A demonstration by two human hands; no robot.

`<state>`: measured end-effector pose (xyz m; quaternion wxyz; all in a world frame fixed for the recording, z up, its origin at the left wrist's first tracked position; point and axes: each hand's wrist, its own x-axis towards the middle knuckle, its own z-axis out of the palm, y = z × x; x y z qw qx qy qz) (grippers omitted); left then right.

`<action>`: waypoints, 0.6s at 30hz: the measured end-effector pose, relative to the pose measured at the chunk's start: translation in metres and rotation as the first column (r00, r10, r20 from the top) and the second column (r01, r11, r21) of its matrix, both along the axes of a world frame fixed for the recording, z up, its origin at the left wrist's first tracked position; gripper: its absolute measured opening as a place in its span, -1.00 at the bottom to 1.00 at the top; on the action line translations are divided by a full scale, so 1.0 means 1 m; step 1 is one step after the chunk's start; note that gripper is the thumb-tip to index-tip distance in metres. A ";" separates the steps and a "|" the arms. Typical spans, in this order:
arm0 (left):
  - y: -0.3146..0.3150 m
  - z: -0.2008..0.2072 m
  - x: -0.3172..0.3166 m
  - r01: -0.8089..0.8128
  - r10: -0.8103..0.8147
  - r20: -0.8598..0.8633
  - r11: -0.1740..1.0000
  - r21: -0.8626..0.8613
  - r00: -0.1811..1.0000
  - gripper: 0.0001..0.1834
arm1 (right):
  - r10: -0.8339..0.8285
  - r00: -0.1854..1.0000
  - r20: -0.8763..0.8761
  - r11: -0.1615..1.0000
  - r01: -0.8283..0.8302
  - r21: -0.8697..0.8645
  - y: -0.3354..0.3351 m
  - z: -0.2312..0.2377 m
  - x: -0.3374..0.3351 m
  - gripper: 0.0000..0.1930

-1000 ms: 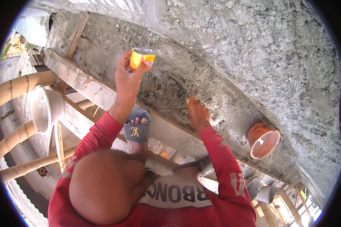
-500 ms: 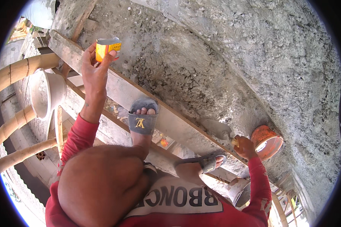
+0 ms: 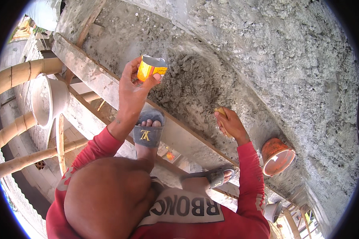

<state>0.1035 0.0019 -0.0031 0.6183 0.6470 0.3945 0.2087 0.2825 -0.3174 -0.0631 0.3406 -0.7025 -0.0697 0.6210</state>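
Observation:
My left hand (image 3: 133,85) is closed round a small yellow-and-red container (image 3: 151,71), open at the top and grey inside. It is held above the heap of wet grey mortar (image 3: 187,79). Over the mortar's near right side, my right hand (image 3: 233,125) grips a trowel by its pale wooden handle (image 3: 220,111). The trowel's blade cannot be made out against the mortar. An orange bucket (image 3: 278,157), smeared with grey, stands to the right of my right forearm.
A long wooden board (image 3: 175,123) edges the mortar, with my sandalled foot (image 3: 148,129) on it. At the left a white bucket (image 3: 54,97) stands among bamboo poles (image 3: 28,73). A rough cement wall (image 3: 299,71) rises on the right.
My left hand has moved right and slightly nearer with the container, over the mortar. The right hand has lifted the trowel away from beside the orange bucket, to the left and farther out.

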 end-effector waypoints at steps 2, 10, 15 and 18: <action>0.000 -0.003 0.004 -0.018 0.018 0.015 1.000 -0.003 1.000 -0.25 | 0.108 0.959 0.264 0.994 -0.103 -0.033 0.001 0.024 0.004 -0.59; 0.003 -0.003 0.037 0.033 -0.038 0.071 0.997 0.066 0.997 -0.25 | 0.575 0.610 0.546 0.816 -0.381 -0.433 -0.002 -0.010 -0.029 -0.49; 0.023 0.003 0.014 -0.009 0.009 0.000 0.991 0.133 1.000 -0.28 | 0.691 0.553 0.466 0.721 -0.473 -0.507 -0.162 0.018 -0.021 -0.58; 0.018 0.004 0.000 -0.041 0.040 -0.019 0.999 -0.020 0.999 -0.27 | 0.687 0.569 0.451 0.717 -0.435 -0.544 -0.218 0.021 -0.029 -0.58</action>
